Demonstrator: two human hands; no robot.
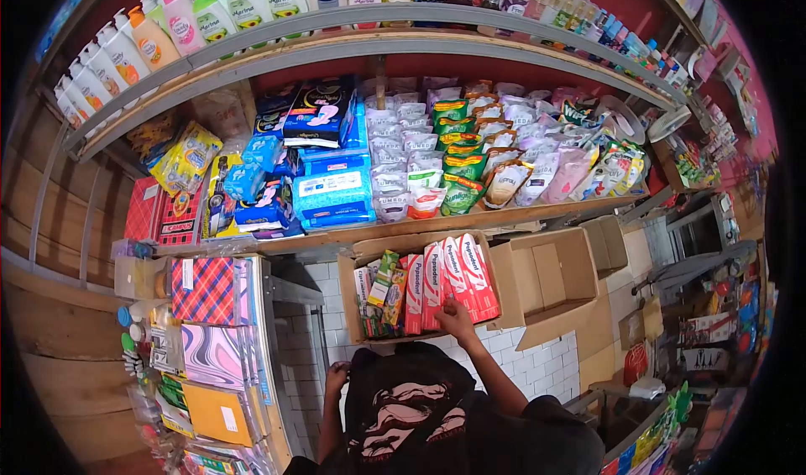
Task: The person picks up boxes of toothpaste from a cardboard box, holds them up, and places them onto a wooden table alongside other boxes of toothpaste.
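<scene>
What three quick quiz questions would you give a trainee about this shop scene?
1. True or false: the right hand rests on the red toothpaste boxes in the cardboard box.
2. Where is the left hand? A) on the top shelf B) low, beside the body, near the tiled wall C) inside the cardboard box
3. Fill in: the top shelf holds rows of lotion ____.

Key: 1 true; 2 B; 3 bottles.
</scene>
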